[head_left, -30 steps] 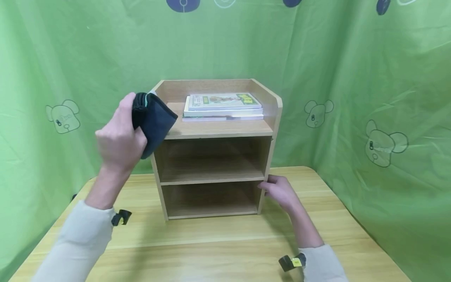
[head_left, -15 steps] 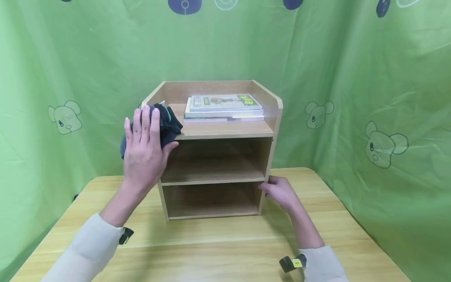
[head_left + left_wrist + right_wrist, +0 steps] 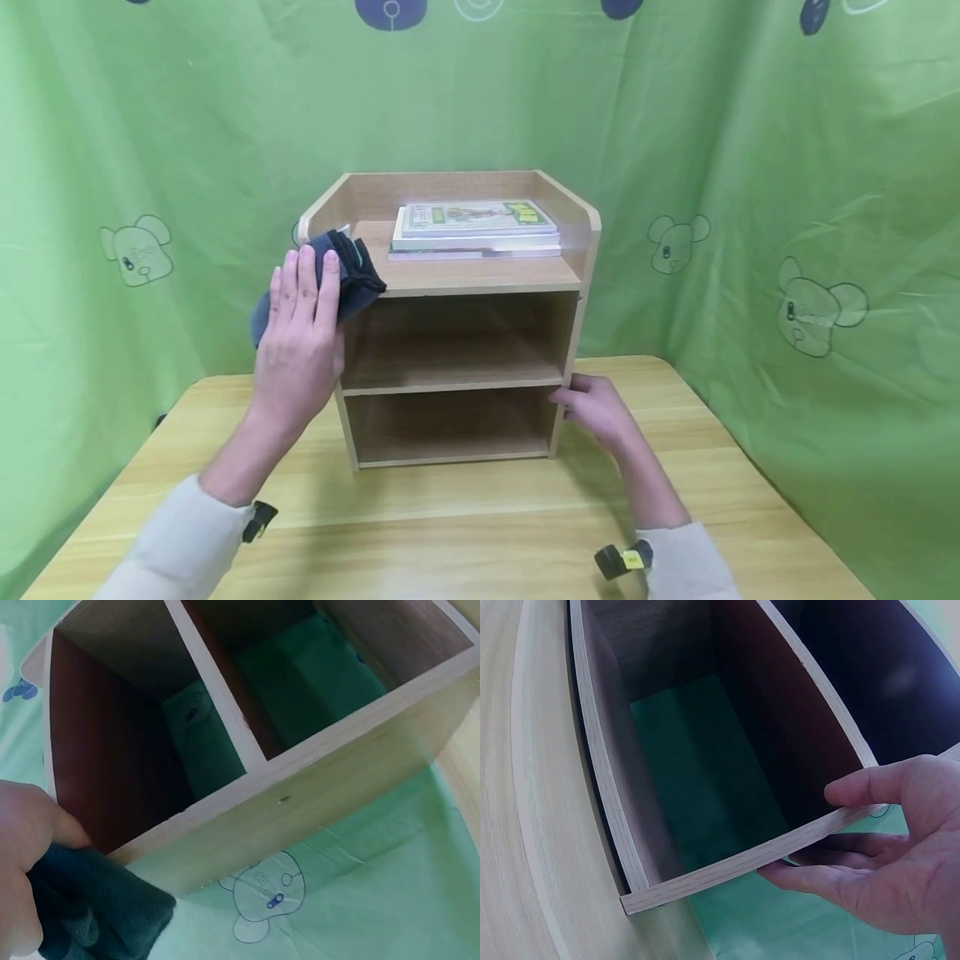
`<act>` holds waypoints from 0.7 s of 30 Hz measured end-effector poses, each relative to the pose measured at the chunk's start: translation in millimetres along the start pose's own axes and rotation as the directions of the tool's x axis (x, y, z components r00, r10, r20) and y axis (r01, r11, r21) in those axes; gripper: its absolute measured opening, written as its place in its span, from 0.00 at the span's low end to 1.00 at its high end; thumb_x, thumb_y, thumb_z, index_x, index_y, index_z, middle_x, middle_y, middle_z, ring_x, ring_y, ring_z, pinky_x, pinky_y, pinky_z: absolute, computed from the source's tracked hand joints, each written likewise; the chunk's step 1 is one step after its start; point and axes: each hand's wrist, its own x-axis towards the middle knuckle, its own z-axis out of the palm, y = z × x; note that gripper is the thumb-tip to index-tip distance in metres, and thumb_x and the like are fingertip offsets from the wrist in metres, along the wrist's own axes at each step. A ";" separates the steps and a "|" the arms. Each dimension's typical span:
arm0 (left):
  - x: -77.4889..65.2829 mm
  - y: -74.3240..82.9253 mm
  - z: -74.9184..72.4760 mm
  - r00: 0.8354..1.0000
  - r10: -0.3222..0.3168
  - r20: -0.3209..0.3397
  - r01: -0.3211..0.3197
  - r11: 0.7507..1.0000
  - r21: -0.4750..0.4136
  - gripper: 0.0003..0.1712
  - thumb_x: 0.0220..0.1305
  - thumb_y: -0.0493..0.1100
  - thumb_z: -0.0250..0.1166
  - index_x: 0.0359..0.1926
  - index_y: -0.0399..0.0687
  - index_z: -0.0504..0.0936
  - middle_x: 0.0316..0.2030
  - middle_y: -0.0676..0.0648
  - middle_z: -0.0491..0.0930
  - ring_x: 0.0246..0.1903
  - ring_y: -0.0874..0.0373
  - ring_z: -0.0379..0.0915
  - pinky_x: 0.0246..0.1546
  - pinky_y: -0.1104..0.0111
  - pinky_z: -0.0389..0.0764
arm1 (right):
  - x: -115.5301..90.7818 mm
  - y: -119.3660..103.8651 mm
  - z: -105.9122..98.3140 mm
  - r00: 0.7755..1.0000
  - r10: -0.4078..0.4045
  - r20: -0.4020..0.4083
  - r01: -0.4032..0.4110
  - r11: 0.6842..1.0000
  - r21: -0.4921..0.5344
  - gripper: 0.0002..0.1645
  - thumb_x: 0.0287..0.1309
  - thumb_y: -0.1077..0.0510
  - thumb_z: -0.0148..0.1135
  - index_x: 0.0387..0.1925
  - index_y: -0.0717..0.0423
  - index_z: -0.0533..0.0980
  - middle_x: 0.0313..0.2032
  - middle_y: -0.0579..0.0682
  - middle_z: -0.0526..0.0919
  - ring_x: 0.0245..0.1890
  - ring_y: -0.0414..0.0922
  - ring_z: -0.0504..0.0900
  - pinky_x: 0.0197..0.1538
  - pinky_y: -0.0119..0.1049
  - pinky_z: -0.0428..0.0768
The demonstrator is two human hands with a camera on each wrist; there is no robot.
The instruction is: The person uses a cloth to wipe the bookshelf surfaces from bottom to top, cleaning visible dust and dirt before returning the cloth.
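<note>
Left hand [image 3: 296,337]: fingers straight, laid flat over a folded dark blue cloth [image 3: 362,287], left of centre in the head frame, at the shelf unit's [image 3: 450,389] left panel, near the top board. Right hand [image 3: 600,408], lower right of centre, pinches the right panel's front edge, thumb inside, fingers outside. Shelf unit upright mid-frame on the wooden table [image 3: 450,533]. Books [image 3: 476,246] stacked on its top board; yellow-green title on top cover, too small to read. Yellow tag [image 3: 632,559] at right wrist: illegible. Green curtain [image 3: 480,92] behind, cartoon animal heads printed on.
</note>
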 end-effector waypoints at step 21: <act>-50.3 -1.8 17.1 0.983 0.002 -0.181 -0.023 0.993 -0.114 0.36 0.53 0.21 0.58 0.67 0.29 0.72 0.66 0.29 0.72 0.63 0.32 0.72 0.62 0.43 0.74 | 0.1 -0.6 0.8 1.000 -0.001 -0.005 0.001 1.000 0.009 0.33 0.65 0.59 0.59 0.67 0.73 0.68 0.64 0.71 0.74 0.63 0.63 0.76 0.64 0.55 0.76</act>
